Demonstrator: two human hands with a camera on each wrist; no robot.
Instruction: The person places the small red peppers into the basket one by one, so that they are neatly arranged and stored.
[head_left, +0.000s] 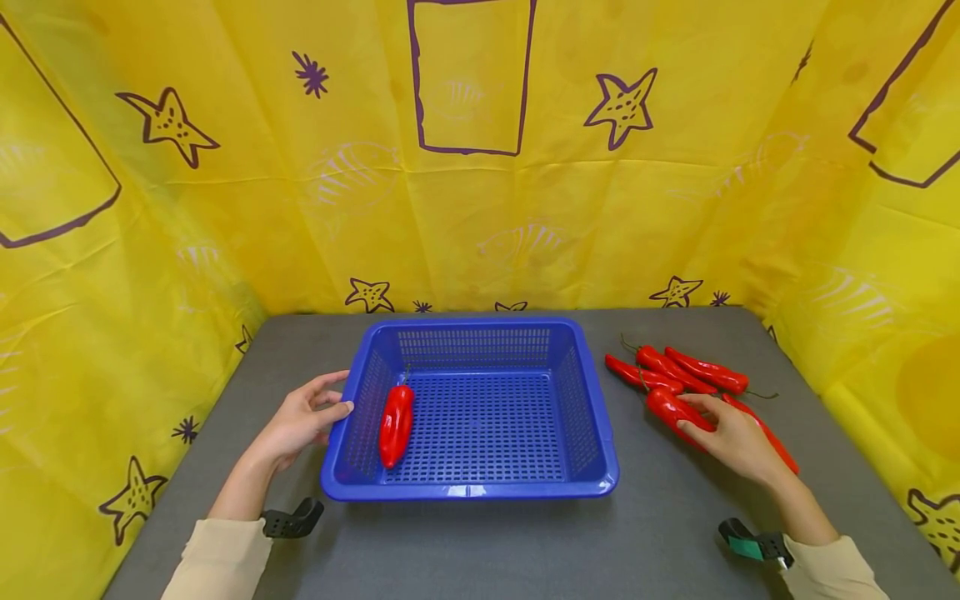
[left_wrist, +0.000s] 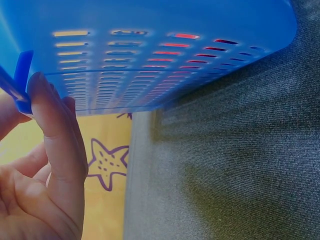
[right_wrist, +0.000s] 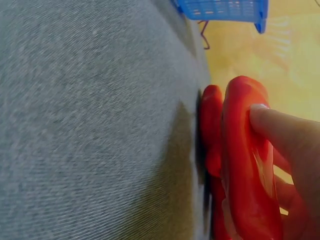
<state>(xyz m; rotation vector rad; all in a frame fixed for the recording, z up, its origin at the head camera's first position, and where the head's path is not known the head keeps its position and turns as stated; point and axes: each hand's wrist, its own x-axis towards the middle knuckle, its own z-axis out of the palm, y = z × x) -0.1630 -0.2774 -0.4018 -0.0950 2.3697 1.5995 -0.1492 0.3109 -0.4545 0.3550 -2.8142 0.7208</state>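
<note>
A blue plastic basket point(head_left: 517, 492) with slotted walls stands on the grey table. My left hand point(head_left: 300, 421) grips its left rim, and the left wrist view shows the thumb and fingers at the rim point(left_wrist: 22, 82). One red pepper point(head_left: 396, 427) lies lengthwise inside, along the basket's left wall. To the right of the basket, my right hand point(head_left: 729, 437) holds another red pepper point(head_left: 666, 407) between thumb and fingers. In the right wrist view this pepper point(right_wrist: 247, 175) is close over the other red peppers point(right_wrist: 211, 117), with the thumb pressed on its side.
Several more red peppers point(head_left: 701, 368) lie in a loose group at the back right, some with green stems. One pepper point(head_left: 772, 437) is partly hidden behind my right hand. Yellow cloth point(head_left: 480, 233) with starfish drawings hangs around the back and sides of the table point(head_left: 480, 550).
</note>
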